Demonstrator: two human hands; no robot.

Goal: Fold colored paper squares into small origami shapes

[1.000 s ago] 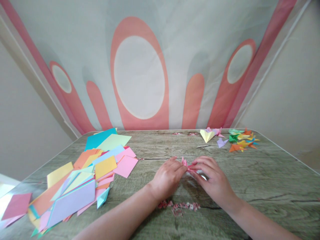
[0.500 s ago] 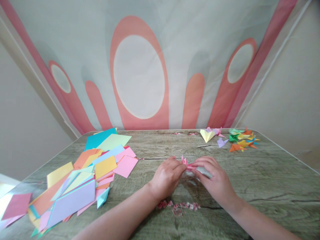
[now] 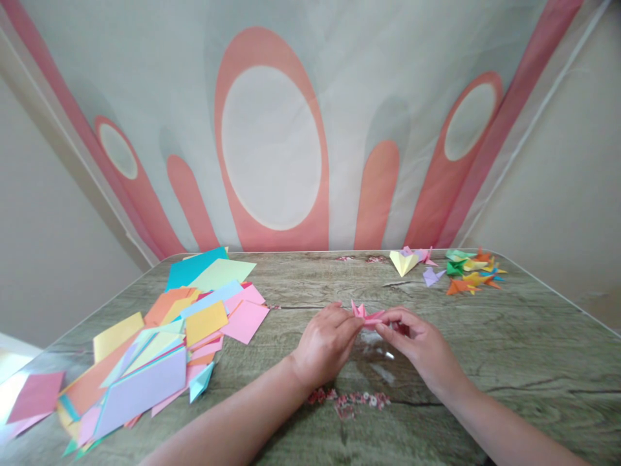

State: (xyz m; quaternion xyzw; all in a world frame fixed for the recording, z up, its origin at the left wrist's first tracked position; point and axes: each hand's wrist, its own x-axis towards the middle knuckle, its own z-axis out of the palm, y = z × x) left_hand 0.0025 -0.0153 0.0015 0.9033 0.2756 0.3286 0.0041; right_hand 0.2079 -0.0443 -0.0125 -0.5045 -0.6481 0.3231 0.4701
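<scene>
One pink folded paper [image 3: 369, 318], with points standing up at its left end, is held between two hands over the middle of the tabletop [image 3: 301, 278]. The left hand [image 3: 326, 344] has its fingers curled over the pink paper's left end; its thumb is hidden. The right hand [image 3: 412, 333] pinches the right end, thumb and fingers nearly together.

Beyond the pink paper and to its right lie one pale yellow folded piece [image 3: 403, 263], one lilac folded piece [image 3: 433, 277], and pink-and-purple folded work [image 3: 427, 255] whose count I cannot tell. Farther right of it is one cluster of green, yellow, orange and blue folded pieces [image 3: 473, 279], overlapping too much to count.

Left of the pink paper spreads one heap of coloured sheets [image 3: 206, 322], also uncountable, with one light-blue folded piece [image 3: 201, 382] at its near edge. Farthest left of it are two pink sheets [image 3: 37, 396], overlapping.
</scene>
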